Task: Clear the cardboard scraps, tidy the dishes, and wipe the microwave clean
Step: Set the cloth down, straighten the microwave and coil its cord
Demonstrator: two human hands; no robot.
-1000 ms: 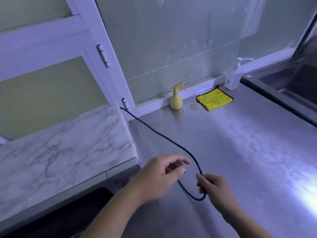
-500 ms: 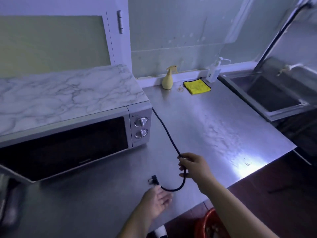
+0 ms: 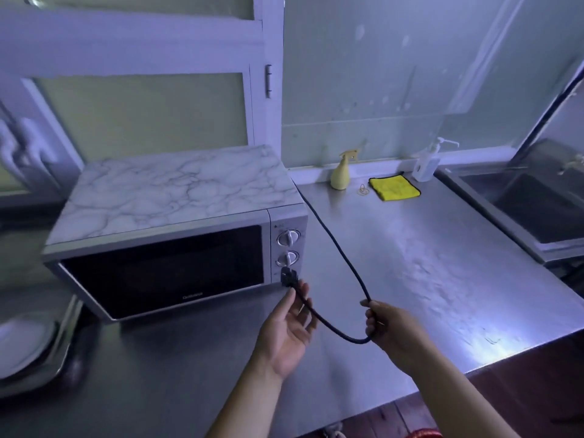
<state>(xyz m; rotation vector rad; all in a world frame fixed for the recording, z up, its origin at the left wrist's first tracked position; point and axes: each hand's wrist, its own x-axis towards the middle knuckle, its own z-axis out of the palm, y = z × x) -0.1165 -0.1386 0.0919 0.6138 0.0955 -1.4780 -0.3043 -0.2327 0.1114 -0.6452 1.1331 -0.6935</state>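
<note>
Microwave (image 3: 164, 248): silver, marble-patterned top, door closed, two dials on its right panel. Stands on the steel counter (image 3: 426, 263), at 10 o'clock from the hands.

Power cord (image 3: 341, 257): black. Runs from behind the microwave's right rear corner and sags in a loop between both hands. Its plug (image 3: 289, 277) sits in front of the panel's lower edge.

Left hand (image 3: 286, 330): palm up, thumb and fingers pinching the cord just under the plug.

Right hand (image 3: 393, 330): at 3 o'clock of the left hand, apart from it, fingers curled round the cord's loop.

Plates (image 3: 22, 343): stacked in a tray (image 3: 64, 339) at 9 o'clock, blurred.

Yellow cloth (image 3: 395, 188): flat by the back wall at 1 o'clock, between spray bottle (image 3: 340, 172) and pump bottle (image 3: 426, 165).

Sink (image 3: 537, 210): at 2 o'clock.
</note>
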